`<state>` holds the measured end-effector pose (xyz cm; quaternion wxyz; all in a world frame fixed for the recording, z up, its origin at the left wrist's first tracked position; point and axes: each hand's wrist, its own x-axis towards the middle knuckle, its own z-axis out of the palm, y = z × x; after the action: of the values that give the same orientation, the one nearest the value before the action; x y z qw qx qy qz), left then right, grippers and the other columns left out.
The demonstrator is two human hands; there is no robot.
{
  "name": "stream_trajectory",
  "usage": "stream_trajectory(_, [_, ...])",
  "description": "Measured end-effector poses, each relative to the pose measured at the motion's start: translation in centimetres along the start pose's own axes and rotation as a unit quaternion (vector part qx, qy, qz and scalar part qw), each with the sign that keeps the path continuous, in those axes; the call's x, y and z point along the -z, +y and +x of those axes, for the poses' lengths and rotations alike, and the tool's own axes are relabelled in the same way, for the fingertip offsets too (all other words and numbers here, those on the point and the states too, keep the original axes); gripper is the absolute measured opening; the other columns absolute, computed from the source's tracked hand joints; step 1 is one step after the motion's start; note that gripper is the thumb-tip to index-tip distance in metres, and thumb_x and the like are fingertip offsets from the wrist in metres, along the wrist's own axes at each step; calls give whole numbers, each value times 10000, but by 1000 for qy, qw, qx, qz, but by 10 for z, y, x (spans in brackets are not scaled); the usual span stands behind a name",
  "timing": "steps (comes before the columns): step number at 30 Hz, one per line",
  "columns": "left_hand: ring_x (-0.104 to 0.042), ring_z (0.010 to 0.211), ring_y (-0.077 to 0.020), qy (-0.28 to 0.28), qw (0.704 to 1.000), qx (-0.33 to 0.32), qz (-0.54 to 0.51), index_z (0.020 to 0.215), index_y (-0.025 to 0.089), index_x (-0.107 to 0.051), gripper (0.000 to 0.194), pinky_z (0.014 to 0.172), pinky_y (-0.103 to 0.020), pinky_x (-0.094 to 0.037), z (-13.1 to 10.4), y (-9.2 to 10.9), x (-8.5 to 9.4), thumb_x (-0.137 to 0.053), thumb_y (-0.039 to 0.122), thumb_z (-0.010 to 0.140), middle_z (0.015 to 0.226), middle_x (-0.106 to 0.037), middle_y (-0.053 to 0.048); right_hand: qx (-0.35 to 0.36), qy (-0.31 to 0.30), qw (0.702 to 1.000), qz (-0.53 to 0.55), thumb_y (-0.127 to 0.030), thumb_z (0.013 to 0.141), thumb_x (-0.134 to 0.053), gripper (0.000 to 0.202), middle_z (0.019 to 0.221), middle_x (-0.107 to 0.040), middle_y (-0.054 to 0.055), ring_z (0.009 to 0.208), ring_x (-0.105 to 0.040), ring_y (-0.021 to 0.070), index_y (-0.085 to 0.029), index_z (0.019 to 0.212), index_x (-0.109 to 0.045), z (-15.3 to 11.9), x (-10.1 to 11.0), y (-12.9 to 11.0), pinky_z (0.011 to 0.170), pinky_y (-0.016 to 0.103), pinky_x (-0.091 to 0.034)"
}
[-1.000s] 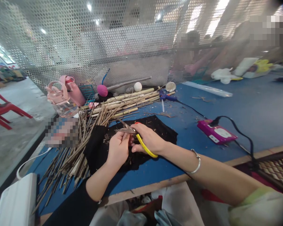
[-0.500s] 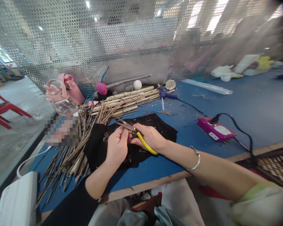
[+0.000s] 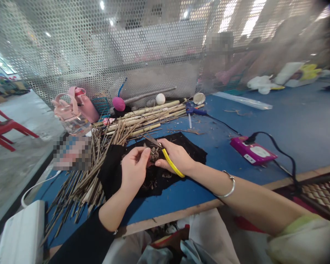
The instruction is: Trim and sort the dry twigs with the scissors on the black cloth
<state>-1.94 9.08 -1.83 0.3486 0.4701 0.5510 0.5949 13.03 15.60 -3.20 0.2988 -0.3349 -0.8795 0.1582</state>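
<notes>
My right hand [image 3: 176,157] is closed round a pair of scissors with yellow handles [image 3: 172,165]. The metal blades [image 3: 153,140] point away to the left, above the black cloth. Beside them my left hand [image 3: 134,167] is closed, thumb and forefinger pinched together. What lies in that pinch is too small to tell. A ragged clump of dry brown plant bits [image 3: 154,154] shows between the two hands, against the left fingertips. Under both hands spreads the black cloth [image 3: 194,150], strewn with brown scraps.
Thin dry sticks [image 3: 95,172] lie heaped at left, with thicker canes [image 3: 151,110] behind. A blue glue gun [image 3: 195,110] rests past the cloth, its cord near a purple power strip [image 3: 253,150]. Pink bottles [image 3: 71,113] stand back left; a white box [image 3: 22,233] is front left.
The scissors and my right hand have shifted slightly right, away from my left fingers. More of the brown clump now shows between the hands.
</notes>
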Motion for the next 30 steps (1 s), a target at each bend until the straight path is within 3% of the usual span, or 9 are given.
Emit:
stream_trajectory(5, [-555, 561, -115, 11, 996, -38, 82, 757, 166, -642, 214, 547, -212, -468, 1, -1, 4, -574, 366, 791, 640, -625, 9, 45, -23, 999, 7, -696, 661, -570, 728, 1097, -555, 143, 1029, -532, 281, -159, 1136, -445, 0, -2, 4, 857, 416, -447])
stream_trajectory(9, [-615, 671, -141, 8, 970, -134, 205, 842, 193, -693, 199, 659, -227, -466, 2, -1, 9, -530, 307, 831, 765, -694, -13, 79, -53, 995, 21, -708, 626, -591, 800, 1103, -545, 158, 1018, -518, 285, -131, 1160, -441, 0, 2, 2, 885, 437, -433])
stream_trajectory(13, [-634, 744, -151, -6, 938, -210, 276, 879, 207, -701, 202, 729, -235, -465, 2, -1, 12, -509, 264, 847, 809, -707, -19, 99, -63, 992, 39, -734, 624, -562, 824, 1075, -554, 164, 975, -528, 274, -107, 1148, -456, -1, 3, 1, 868, 423, -438])
stream_trajectory(21, [-649, 758, -143, 18, 885, -315, 342, 868, 169, -678, 171, 725, -225, -479, 3, -3, 16, -509, 178, 843, 815, -706, -29, 66, -57, 993, 73, -775, 701, -388, 744, 976, -606, 130, 859, -580, 241, -127, 1045, -515, -2, 1, -4, 732, 334, -453])
stream_trajectory(25, [-649, 773, -141, 14, 880, -329, 343, 862, 170, -674, 169, 737, -223, -476, 5, -2, 18, -507, 161, 842, 828, -706, -27, 46, -73, 996, 34, -693, 759, -446, 612, 906, -612, 95, 781, -587, 214, -145, 1023, -516, -1, 5, -8, 650, 281, -423])
stream_trajectory(30, [-633, 728, -140, 0, 885, -301, 354, 810, 152, -670, 170, 698, -216, -466, 7, 1, 20, -512, 201, 850, 771, -694, -35, 10, -91, 996, -19, -592, 800, -502, 456, 767, -594, 39, 647, -569, 174, -176, 985, -513, -2, 7, -8, 545, 226, -338])
